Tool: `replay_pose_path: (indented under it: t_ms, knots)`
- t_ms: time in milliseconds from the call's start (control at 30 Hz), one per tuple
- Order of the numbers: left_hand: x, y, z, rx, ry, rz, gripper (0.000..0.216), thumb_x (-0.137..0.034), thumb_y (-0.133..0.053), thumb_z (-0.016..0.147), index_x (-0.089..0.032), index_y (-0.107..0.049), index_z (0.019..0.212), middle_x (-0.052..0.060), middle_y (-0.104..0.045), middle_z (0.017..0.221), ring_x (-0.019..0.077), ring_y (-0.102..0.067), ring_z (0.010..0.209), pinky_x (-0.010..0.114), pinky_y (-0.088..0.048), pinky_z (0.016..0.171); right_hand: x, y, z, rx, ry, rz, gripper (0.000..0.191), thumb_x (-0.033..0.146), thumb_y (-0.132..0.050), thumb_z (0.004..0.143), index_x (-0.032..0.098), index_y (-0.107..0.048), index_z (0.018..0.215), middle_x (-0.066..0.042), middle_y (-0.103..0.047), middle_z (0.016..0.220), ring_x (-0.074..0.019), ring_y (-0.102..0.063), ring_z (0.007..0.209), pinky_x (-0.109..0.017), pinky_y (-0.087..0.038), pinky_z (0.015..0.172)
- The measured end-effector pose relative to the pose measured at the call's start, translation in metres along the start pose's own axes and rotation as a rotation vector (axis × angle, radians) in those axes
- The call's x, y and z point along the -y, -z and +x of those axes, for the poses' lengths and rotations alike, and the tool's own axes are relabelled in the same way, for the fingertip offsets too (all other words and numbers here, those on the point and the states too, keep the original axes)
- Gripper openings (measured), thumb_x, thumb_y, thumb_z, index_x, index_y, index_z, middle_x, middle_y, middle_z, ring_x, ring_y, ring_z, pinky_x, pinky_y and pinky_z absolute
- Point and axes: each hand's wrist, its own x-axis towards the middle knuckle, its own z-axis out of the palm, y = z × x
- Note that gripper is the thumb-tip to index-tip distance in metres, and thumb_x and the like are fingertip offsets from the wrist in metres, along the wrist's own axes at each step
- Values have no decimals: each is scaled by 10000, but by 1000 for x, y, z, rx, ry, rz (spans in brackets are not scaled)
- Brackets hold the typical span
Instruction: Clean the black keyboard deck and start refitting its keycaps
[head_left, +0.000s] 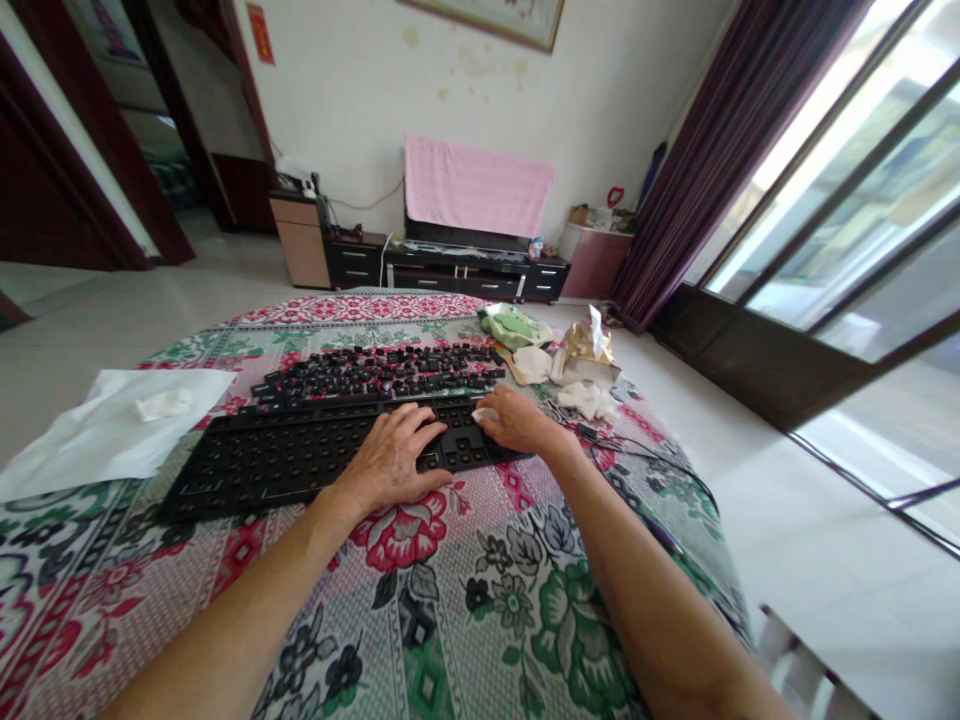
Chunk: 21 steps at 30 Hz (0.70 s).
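Observation:
A black keyboard frame with its keycaps removed lies on the floral tablecloth. My left hand rests flat on its right part, fingers spread over the bare sockets. My right hand sits at the frame's right end, fingers curled round a small white wad, apparently a wipe or tissue. Behind the frame lies a heap of loose black keycaps.
A white paper sheet with a crumpled tissue lies at the left. Green wipes pack, gold wrapper and used tissues sit at the right. A black cable trails toward the table's right edge.

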Motion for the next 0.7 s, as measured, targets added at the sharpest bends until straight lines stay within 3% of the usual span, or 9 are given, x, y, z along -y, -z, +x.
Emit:
replay_pose_path:
  t_ms: [433,700]
  knots:
    - [0,0,-1,8,9,-5,647,-657,-493,726,-214,-505,1198,83,-459,1295,293,-355,1219,456,-340,971,2,9,0,78,-188,31,295,175,-444,762,164,-696,915,-96,-679,853,-185,-602,803,-229,-398,670]
    - [-2,3,-1,7,5,-9,625,-639,-508,729,-218,-505,1191,81,-469,1287,293,-358,1216,455,-346,965,-11,15,-2,77,-341,28,325,109,-458,706,127,-715,903,-152,-698,844,-231,-631,788,-274,-423,666]
